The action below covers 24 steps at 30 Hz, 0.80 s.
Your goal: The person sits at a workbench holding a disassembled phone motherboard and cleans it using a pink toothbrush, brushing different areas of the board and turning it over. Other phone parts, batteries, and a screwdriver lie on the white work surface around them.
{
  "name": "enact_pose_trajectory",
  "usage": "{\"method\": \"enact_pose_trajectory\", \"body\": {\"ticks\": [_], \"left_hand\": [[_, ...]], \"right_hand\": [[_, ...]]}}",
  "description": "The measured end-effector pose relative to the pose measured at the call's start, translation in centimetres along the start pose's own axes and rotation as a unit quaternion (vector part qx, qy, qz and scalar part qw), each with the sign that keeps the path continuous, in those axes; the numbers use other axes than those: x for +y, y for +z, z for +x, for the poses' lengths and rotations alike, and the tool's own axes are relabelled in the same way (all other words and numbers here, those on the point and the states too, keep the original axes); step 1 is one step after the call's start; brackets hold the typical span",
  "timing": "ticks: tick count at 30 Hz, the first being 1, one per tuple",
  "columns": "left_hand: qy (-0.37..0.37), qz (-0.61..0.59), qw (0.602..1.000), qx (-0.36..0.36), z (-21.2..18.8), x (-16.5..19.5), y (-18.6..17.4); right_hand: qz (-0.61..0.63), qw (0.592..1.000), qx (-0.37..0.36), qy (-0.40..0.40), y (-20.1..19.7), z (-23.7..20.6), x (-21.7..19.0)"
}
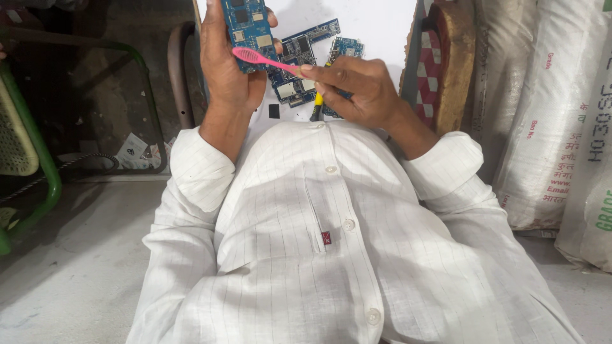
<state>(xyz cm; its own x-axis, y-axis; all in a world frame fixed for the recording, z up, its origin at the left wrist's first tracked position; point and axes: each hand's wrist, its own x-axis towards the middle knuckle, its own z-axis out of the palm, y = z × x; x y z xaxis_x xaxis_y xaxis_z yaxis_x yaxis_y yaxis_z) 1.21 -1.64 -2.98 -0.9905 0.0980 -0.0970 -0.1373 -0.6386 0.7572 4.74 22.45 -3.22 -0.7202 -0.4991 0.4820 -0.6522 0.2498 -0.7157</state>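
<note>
My left hand (226, 67) holds a blue circuit board (248, 25) upright near the top of the view. My right hand (357, 89) grips a pink toothbrush (264, 60) by its handle, with the brush head lying against the board's lower part. Two more blue circuit boards (299, 48) (347, 48) lie on the white tabletop (376, 22) behind my hands. A yellow-and-black tool (317, 105) pokes out beneath my right hand. My white buttoned shirt fills the lower half of the view.
A small black chip (274, 111) lies on the white surface near my left wrist. White printed sacks (548, 108) stand at the right, beside a wooden piece with checked cloth (440, 64). A green metal chair frame (38, 146) is at the left over a concrete floor.
</note>
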Motion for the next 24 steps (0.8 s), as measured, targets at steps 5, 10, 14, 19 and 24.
{"method": "enact_pose_trajectory", "body": {"ticks": [5, 10, 14, 19, 24], "left_hand": [[0.003, -0.021, 1.000, -0.010, 0.2, 0.1, -0.6], [-0.017, -0.012, 1.000, -0.007, -0.1, -0.3, -0.2], [-0.034, -0.020, 0.999, -0.019, -0.1, -0.3, 0.5], [-0.038, 0.006, 0.998, -0.041, -0.4, -0.4, 1.4], [-0.042, 0.026, 0.996, -0.073, -0.5, -0.6, 1.9]], "right_hand": [[0.009, 1.000, 0.014, -0.004, -1.7, 0.2, 1.1], [0.022, 1.000, -0.003, 0.009, -0.8, 0.2, 0.3], [-0.019, 1.000, 0.016, -0.011, 0.0, 0.5, 0.2], [-0.034, 0.995, 0.091, 0.028, -1.1, 0.4, 0.5], [-0.054, 0.991, 0.112, 0.056, -0.7, 0.3, 0.3]]}}
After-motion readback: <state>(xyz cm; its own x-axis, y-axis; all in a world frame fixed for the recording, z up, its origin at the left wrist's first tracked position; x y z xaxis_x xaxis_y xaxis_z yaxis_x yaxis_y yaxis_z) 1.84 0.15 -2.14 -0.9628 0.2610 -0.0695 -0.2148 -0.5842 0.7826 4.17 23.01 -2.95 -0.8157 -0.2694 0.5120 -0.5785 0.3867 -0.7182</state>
